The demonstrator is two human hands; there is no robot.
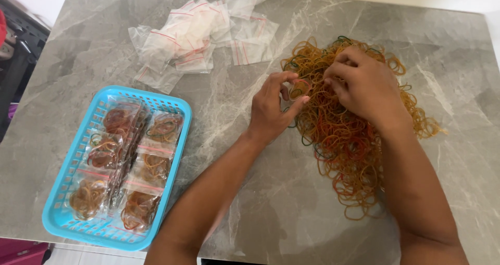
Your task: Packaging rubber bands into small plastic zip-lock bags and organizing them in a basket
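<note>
Nearest the viewer, the two bare forearms reach out over the grey marble-patterned tabletop [271, 213], with bare stone between and beneath them and the near table edge just behind the elbows. The left hand [273, 106] rests at the near-left fringe of the loose heap of thin rubber bands in tan, red and green [344, 140], its thumb and forefinger curled into a narrow pinch that seems to close on a few strands, though the bands are too fine to tell how many. Just to its right, the right hand [364, 85] lies on top of the heap, fingers bent down and pinching into the same tangle, so both hands meet at the pile's upper left part. The bands look light, soft and stretchy, and they snag on one another; a fingertip pinch on a few loops at the heap's edge should lift them more cleanly than a grab into the middle, which would likely drag a clump along. Well to the left of the left hand sits a bright blue slotted plastic basket [67, 192] holding small clear bags already filled with bands [125, 161], close to the near-left table edge. Beyond the left hand lies a slippery-looking scatter of empty clear zip bags with red seal strips [198, 36], with open stone between it and the hands. Beyond the right hand the heap ends short of the far edge.
</note>
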